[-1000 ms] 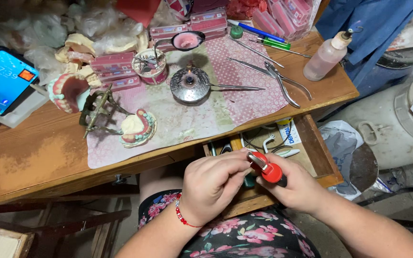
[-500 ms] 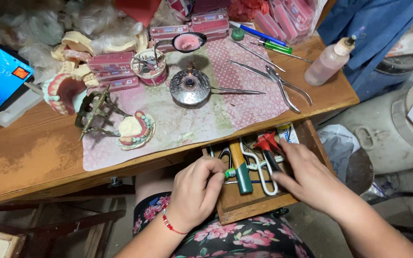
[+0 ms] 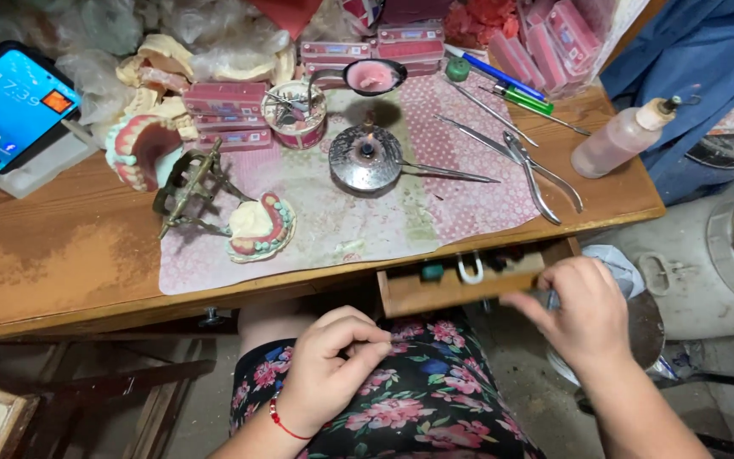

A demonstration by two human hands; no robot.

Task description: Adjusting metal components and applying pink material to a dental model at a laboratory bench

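Down below the table (image 3: 61,280) edge, the right hand (image 3: 584,319) presses against the front of a wooden drawer (image 3: 460,289), which stands only slightly out, its fingers (image 3: 524,308) bent onto the front board. Tool handles show inside. The left hand (image 3: 329,370) rests on a floral lap, fingers curled shut; whether they pinch anything I cannot tell. A small burner (image 3: 365,159) stands on the patterned mat (image 3: 341,221) above.

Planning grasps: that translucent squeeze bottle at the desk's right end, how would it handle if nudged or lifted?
The squeeze bottle lies tilted on its side near the desk edge, so it would probably roll. Its walls look like soft plastic and may give under grip. It is likely light.
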